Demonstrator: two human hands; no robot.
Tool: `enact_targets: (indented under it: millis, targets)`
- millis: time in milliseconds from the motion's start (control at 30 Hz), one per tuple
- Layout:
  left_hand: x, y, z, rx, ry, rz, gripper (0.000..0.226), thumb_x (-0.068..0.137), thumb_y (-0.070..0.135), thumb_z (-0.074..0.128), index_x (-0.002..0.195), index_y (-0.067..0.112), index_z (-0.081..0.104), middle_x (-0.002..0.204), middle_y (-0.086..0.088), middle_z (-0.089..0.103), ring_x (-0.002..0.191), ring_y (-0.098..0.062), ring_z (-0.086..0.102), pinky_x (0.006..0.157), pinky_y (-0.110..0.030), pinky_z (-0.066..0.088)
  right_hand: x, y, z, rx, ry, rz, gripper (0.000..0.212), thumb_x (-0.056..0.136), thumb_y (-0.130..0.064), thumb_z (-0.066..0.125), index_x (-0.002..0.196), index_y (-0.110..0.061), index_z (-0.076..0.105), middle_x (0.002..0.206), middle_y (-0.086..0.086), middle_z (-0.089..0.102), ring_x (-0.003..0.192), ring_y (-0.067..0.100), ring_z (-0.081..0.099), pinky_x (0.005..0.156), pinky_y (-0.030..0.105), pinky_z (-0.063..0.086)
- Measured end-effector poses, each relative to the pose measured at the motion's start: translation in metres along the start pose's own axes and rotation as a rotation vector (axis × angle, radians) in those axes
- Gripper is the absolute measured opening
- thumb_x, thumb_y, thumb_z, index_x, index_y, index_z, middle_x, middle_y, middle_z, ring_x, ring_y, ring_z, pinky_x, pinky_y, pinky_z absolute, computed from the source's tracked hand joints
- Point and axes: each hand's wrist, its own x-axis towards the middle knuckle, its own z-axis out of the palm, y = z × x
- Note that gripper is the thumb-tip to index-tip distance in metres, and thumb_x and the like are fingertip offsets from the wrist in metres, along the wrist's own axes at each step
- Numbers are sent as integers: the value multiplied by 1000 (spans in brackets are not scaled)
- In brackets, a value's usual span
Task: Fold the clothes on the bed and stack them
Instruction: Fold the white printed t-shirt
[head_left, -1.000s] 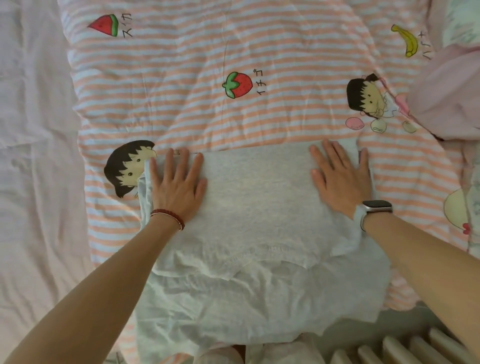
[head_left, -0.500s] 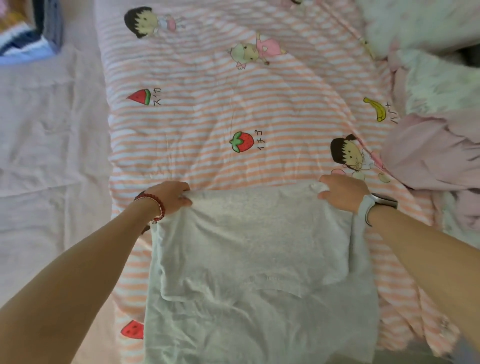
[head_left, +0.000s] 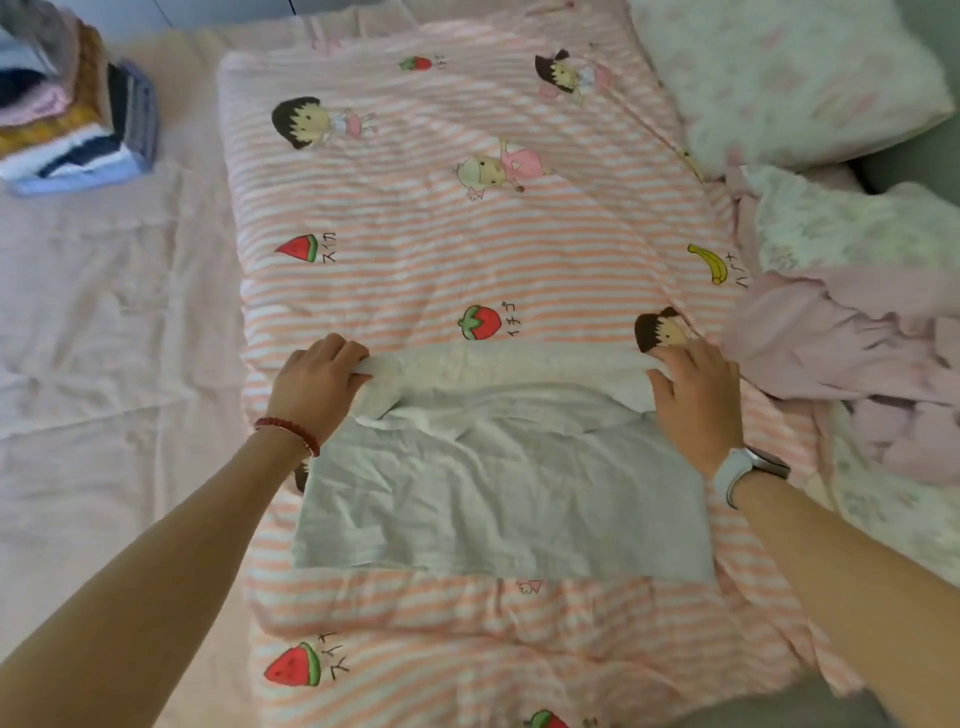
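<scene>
A pale grey garment (head_left: 498, 493) lies partly folded on the striped cartoon quilt (head_left: 467, 234). Its far edge is bunched and lifted off the quilt. My left hand (head_left: 319, 384) grips the far left corner of that edge, fingers curled round the cloth. My right hand (head_left: 693, 395) holds the far right corner, thumb tucked under the fold. The near part of the garment lies flat and wrinkled. A stack of folded clothes (head_left: 72, 109) sits at the far left on the sheet.
A crumpled pink garment (head_left: 841, 353) lies at the right by floral pillows (head_left: 789, 78). A pale pink sheet (head_left: 104, 322) covers the left side of the bed. The quilt's near edge hangs toward me.
Both hands went from pressing flat on the garment to gripping its far corners. The far edge is lifted and bunched. The view has tilted up, showing the stack and pillows.
</scene>
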Motion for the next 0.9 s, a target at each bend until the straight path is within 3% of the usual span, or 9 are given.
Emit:
enact_targets:
  millis: [67, 200, 267, 367, 433, 533, 633, 800, 900]
  targets:
    - [-43, -2, 10, 5, -12, 131, 13, 77, 14, 55, 88, 11, 51, 80, -15, 61, 68, -35, 63, 60, -42, 50, -49, 3, 1, 45, -38, -24, 30, 82, -19, 41, 96, -7, 65, 87, 11, 59, 85, 29, 47, 68, 37, 34]
    - [-117, 5, 37, 32, -175, 209, 26, 68, -1, 69, 83, 10, 51, 107, -19, 66, 100, -42, 63, 68, -47, 55, -130, 6, 6, 43, -251, -74, 22, 78, -13, 45, 96, -21, 53, 81, 5, 54, 79, 21, 40, 65, 31, 23]
    - [-143, 10, 55, 46, -258, 186, 38, 58, -12, 74, 80, 11, 54, 113, -18, 65, 107, -42, 60, 71, -49, 56, -158, 10, 15, 33, -338, -40, 38, 69, 0, 59, 95, -26, 48, 79, 3, 53, 78, 18, 38, 67, 28, 20]
    - [-170, 11, 72, 49, -307, 123, 33, 67, -10, 65, 84, 15, 53, 116, -16, 64, 109, -40, 60, 75, -50, 55, -187, 8, 26, 2, -442, 23, 60, 53, 13, 71, 92, -27, 49, 78, 1, 52, 79, 19, 38, 67, 29, 20]
    - [-183, 11, 78, 69, -402, 42, 42, 57, -12, 74, 89, 12, 62, 126, -16, 59, 118, -38, 53, 88, -51, 49, -199, 5, 32, -61, -532, 68, 58, 53, 11, 74, 96, -25, 58, 83, 3, 55, 84, 23, 45, 67, 32, 31]
    - [-195, 12, 80, 42, -521, -87, 48, 66, 7, 71, 112, 15, 62, 143, -12, 43, 135, -34, 33, 107, -59, 25, -210, -2, 39, -158, -617, 196, 43, 69, -12, 61, 111, -22, 63, 106, 10, 57, 106, 29, 45, 93, 50, 33]
    - [-187, 24, 82, 47, -410, -82, 42, 82, 38, 44, 115, 15, 59, 138, -12, 48, 133, -34, 36, 106, -63, 20, -206, -29, 45, -136, -505, 171, 48, 71, -29, 36, 109, -16, 63, 114, 12, 55, 113, 27, 38, 104, 60, 24]
    - [-148, 84, 114, 56, -267, 22, 53, 90, 47, 33, 139, 25, 35, 148, -12, 36, 138, -35, 24, 108, -63, 11, -174, -84, 81, -75, -438, -34, 53, 86, -38, 35, 136, -21, 42, 145, 15, 37, 135, 30, 24, 108, 62, 7]
    - [-126, 100, 141, 67, -254, 69, 57, 92, 51, 28, 144, 28, 26, 152, -12, 26, 140, -36, 16, 109, -63, 6, -156, -89, 109, -105, -454, -134, 56, 88, -43, 34, 141, -24, 35, 151, 13, 29, 140, 30, 19, 109, 61, 3]
